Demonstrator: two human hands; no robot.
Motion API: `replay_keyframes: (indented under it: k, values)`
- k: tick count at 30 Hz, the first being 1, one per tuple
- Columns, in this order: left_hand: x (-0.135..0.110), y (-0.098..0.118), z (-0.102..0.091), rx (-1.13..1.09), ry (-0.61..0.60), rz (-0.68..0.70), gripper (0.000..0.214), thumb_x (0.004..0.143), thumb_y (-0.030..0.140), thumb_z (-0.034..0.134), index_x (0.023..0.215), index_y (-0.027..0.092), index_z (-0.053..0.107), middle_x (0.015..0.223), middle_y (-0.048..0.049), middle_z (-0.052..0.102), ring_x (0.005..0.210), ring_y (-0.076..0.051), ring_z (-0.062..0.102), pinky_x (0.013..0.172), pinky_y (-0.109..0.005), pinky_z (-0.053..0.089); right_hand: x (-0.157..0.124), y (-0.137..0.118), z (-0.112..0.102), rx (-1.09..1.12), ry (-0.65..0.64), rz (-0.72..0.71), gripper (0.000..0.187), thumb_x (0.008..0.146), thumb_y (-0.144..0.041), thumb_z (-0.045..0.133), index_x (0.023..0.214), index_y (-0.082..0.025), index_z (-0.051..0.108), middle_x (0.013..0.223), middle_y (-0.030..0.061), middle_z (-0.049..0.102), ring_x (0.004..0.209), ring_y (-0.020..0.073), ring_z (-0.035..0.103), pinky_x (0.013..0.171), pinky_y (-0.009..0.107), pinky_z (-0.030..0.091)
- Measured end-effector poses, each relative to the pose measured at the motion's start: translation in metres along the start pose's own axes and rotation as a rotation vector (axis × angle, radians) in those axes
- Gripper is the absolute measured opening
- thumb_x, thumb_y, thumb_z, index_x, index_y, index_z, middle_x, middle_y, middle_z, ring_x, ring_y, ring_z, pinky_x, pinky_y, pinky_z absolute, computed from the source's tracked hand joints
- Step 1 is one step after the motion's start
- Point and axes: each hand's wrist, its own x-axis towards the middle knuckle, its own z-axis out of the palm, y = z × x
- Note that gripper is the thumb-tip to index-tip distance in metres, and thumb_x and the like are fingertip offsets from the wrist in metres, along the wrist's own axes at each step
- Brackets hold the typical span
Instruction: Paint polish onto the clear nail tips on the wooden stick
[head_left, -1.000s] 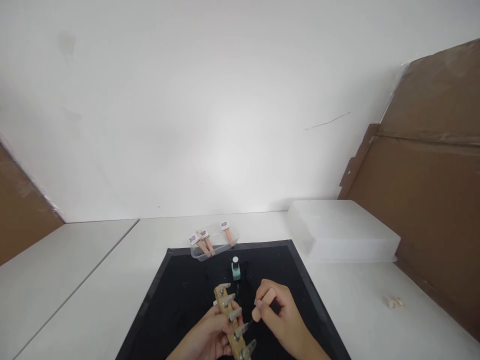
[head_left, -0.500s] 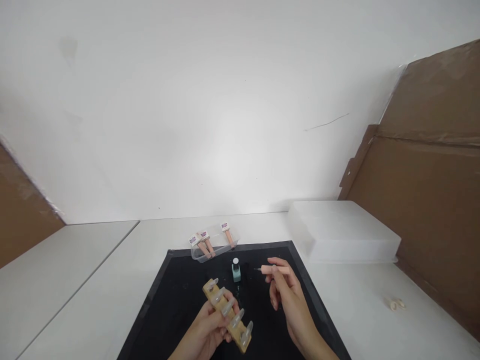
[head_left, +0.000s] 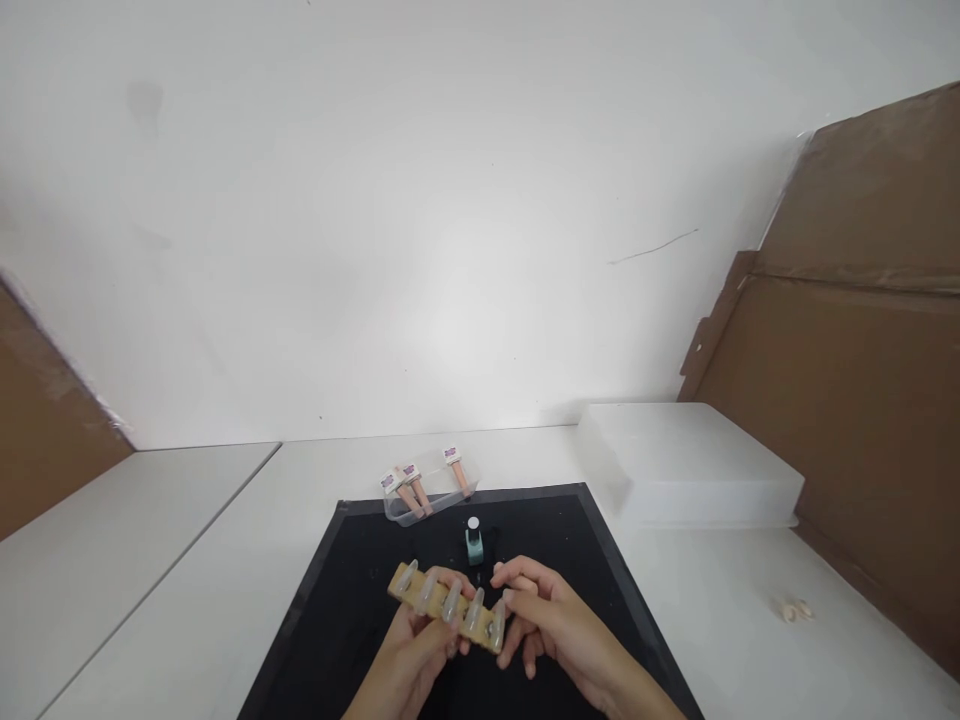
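We hold our left hand (head_left: 426, 632) curled in a grip, thumb on top; our right hand (head_left: 546, 612) angles in near it, fingers bent, though whether they pinch anything we cannot tell.

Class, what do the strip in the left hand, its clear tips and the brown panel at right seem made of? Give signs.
Strip: probably wood, fairly matte; yellow-brown colour. Clear tips: likely plastic, somewhat glossy; translucent, with pale glints. Brown panel: apparently cardboard, mostly dull; fold line across it, notched edge.

Clear tips (head_left: 451, 600) on my screen: five
Wooden bar (head_left: 439, 604): one
Teal bottle (head_left: 474, 549): one
Labelled tubes (head_left: 460, 478): three
Hands (head_left: 551, 612): two
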Motion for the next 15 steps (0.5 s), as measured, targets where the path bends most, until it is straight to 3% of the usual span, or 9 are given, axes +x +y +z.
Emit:
replay_keyframes:
  k: [6, 15]
  values:
    - [0.0006, -0.004, -0.003, 0.013, -0.005, -0.029, 0.032, 0.062, 0.034, 0.074, 0.09, 0.024, 0.06, 0.089, -0.0019, 0.057, 0.08, -0.016, 0.05, 0.073, -0.031, 0.039, 0.0003, 0.0001, 0.0004, 0.11, 0.016, -0.032, 0.023, 0.065, -0.026, 0.072, 0.079, -0.016, 0.056, 0.049, -0.0076, 0.055, 0.04, 0.0103, 0.062, 0.037, 0.014, 0.04]
    - [0.0017, -0.0036, -0.003, 0.119, -0.186, -0.061, 0.037, 0.06, 0.034, 0.076, 0.09, 0.022, 0.058, 0.079, -0.0004, 0.059, 0.073, -0.014, 0.052, 0.072, -0.029, 0.039, 0.0035, 0.0087, -0.0024, 0.113, -0.073, -0.117, 0.026, 0.069, -0.029, 0.074, 0.081, -0.016, 0.055, 0.063, -0.0034, 0.061, 0.044, 0.0094, 0.063, 0.043, 0.017, 0.048]
